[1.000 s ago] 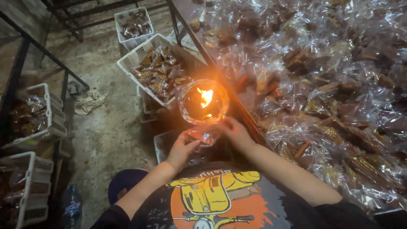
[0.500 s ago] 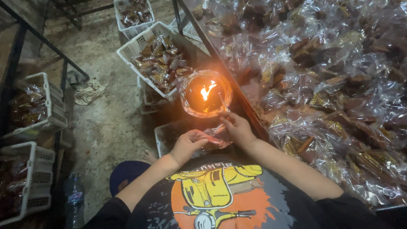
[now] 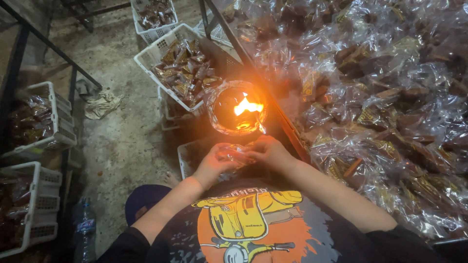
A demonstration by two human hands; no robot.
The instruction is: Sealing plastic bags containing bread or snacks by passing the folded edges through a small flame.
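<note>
Both hands pinch a small clear packet just below an open flame.

The left hand (image 3: 210,165) and right hand (image 3: 267,152) meet at the middle of the view, fingers pressed onto a clear plastic packet (image 3: 236,154); the packet lies crosswise between them, its long axis running left to right, though glare blurs its contents, probably a dark sweet; the flame (image 3: 247,106) burns in a round metal tin (image 3: 237,108) directly ahead of the hands, near but apart; the right hand is the nearer to it; a heap of filled packets (image 3: 385,97) lies to the right; white crates (image 3: 181,68) stand to the left on the concrete floor (image 3: 122,141).
</note>
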